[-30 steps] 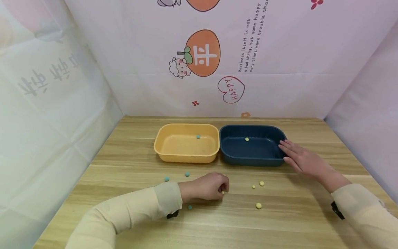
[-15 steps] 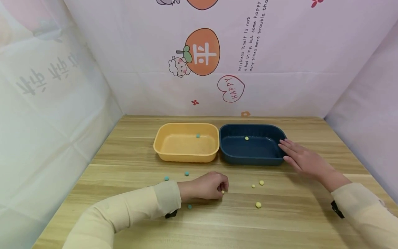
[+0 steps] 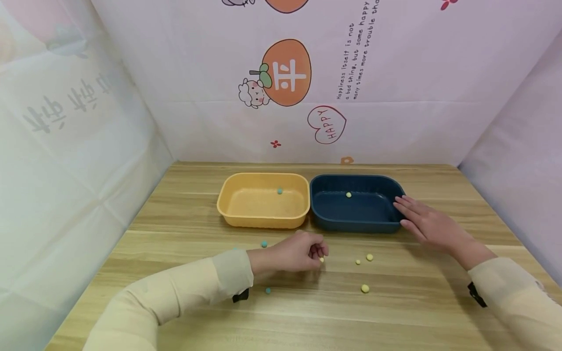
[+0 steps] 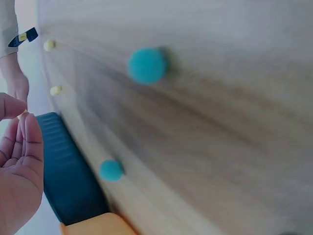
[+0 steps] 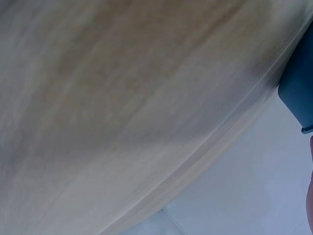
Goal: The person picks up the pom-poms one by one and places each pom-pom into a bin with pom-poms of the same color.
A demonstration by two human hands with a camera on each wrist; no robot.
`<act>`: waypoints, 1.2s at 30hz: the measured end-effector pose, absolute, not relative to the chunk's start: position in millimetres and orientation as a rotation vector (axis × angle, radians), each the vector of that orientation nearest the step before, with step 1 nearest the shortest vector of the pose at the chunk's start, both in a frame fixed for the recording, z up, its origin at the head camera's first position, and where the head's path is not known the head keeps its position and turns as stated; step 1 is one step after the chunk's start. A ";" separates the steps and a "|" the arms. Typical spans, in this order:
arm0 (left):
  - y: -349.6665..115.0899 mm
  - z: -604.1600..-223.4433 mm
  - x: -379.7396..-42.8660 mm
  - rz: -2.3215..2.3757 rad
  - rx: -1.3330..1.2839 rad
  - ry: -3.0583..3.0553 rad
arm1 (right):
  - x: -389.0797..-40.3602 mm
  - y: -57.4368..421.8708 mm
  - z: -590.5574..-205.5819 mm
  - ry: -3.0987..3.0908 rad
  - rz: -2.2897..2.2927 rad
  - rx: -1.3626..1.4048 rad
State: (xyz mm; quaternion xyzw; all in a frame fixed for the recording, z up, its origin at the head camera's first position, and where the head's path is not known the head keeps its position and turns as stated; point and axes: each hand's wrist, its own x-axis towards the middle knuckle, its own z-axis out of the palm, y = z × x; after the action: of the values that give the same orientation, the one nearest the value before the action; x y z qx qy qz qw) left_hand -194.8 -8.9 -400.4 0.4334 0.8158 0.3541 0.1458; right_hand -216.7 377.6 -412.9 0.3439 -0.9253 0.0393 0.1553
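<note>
My left hand (image 3: 298, 252) pinches a small pale-yellow ball (image 3: 322, 260) between thumb and fingertips, just in front of the two bins. In the left wrist view the same pinch shows at the left edge, the ball mostly hidden by the fingers. My right hand (image 3: 432, 228) rests with straight fingers on the right end of the dark blue bin (image 3: 357, 227), which has one yellow ball (image 3: 349, 195) inside. Touching that bin on its left is a yellow-orange bin (image 3: 263, 223) with one teal ball (image 3: 279, 191) in it.
Several yellow balls, one of them a larger ball (image 3: 365, 288), lie on the wooden table (image 3: 307, 321) right of my left hand. Teal balls, including a near one (image 3: 268, 291), lie around my left forearm. A printed cloth (image 3: 210, 126) stands behind the bins.
My left hand has lifted slightly and shifted up and right toward the blue bin, carrying the small yellow ball. The right hand has stayed on the blue bin's edge.
</note>
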 end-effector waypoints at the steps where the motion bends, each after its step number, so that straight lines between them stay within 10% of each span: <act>1: -8.1 -399.1 -195.9 1.031 1.259 2.350 | -216.7 377.7 -412.9 -2.654 0.113 0.983; 36: 49.7 -364.9 -277.2 1.322 1.006 2.501 | -217.7 383.0 -418.0 -2.598 0.109 1.008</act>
State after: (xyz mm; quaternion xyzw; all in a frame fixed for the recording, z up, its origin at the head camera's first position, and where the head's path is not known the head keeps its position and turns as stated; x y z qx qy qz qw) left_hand -277.2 49.7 -364.9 0.3343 0.8309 0.4393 0.0694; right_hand -217.7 383.0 -418.0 0.3559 -0.9171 0.0385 0.1754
